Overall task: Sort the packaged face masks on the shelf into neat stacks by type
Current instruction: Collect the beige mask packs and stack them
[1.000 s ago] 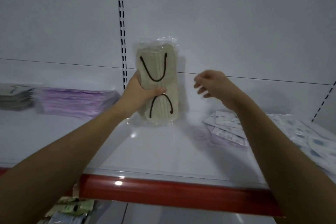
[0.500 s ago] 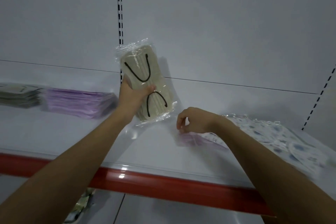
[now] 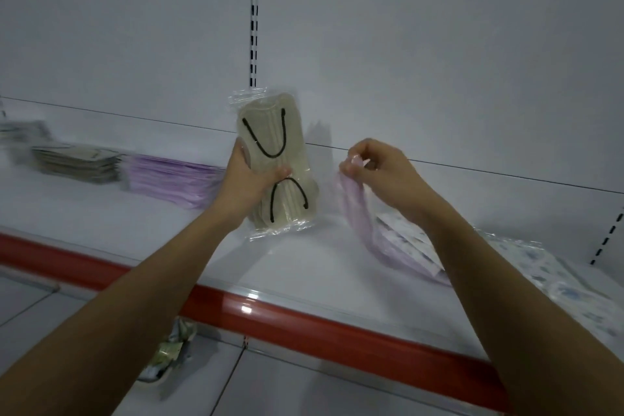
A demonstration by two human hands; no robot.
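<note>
Left hand [image 3: 248, 184] grips the clear-wrapped beige mask pack with black loops [image 3: 275, 162] upright, long axis vertical, mid-shelf near the white shelf [image 3: 304, 267] back; right hand [image 3: 381, 172] pinches a drooping lilac mask pack [image 3: 358, 209].

Both bare forearms reach forward over the white shelf with red front edge [image 3: 304, 321]. The left hand [image 3: 246, 186] grips something upright, thumb across its front. The right hand [image 3: 381, 172], just beside it, pinches with curled fingertips [image 3: 351, 167].
</note>
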